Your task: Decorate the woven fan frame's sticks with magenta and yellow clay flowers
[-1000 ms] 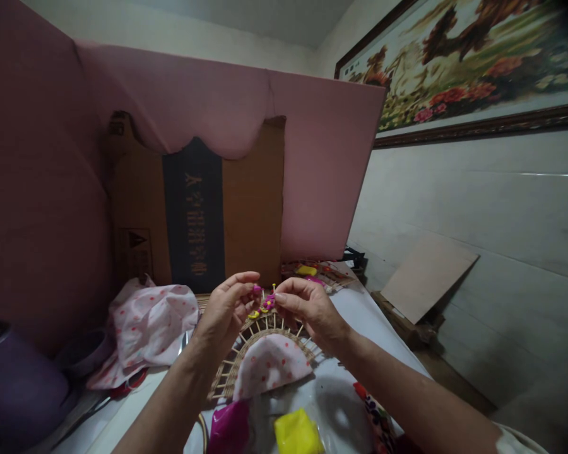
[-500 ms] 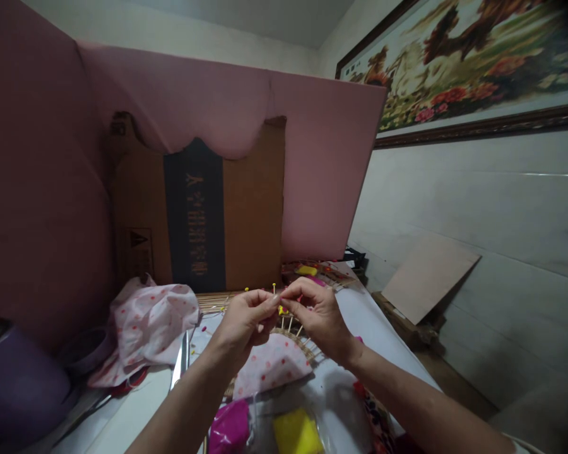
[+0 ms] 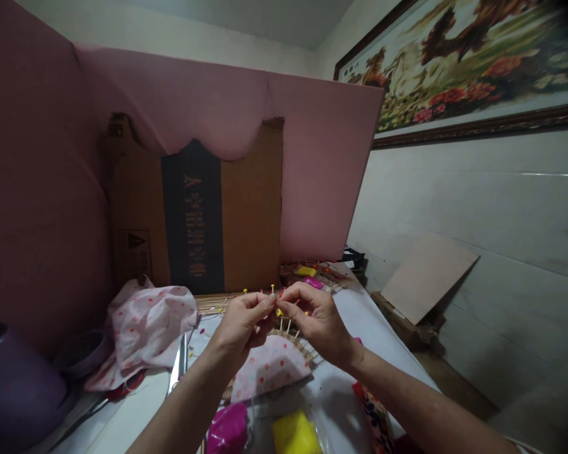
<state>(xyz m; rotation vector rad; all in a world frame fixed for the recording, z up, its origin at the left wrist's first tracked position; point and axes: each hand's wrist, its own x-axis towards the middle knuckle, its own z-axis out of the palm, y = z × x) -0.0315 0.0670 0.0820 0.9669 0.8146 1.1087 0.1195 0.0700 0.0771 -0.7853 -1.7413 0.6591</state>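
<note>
My left hand (image 3: 242, 325) and my right hand (image 3: 315, 320) meet fingertip to fingertip above a woven rattan frame (image 3: 297, 337). Both are pinched shut around a tiny yellow and pink piece (image 3: 279, 311) between them; what exactly it is I cannot make out. Thin sticks with coloured tips (image 3: 273, 289) stand up from the frame just behind the fingers. A piece of white cloth with pink dots (image 3: 269, 367) covers the frame's middle, below my hands.
More dotted cloth (image 3: 151, 328) lies bunched at the left, with scissors (image 3: 176, 364) beside it. Pink clay (image 3: 227, 430) and yellow clay (image 3: 296, 433) lie in bags at the front. A cardboard box (image 3: 196, 208) draped in pink fabric stands behind. A purple container (image 3: 14, 391) sits far left.
My hands have come together: a second ago they were apart over a pink and yellow flower on the frame, now the fingertips touch. The view barely shifted.
</note>
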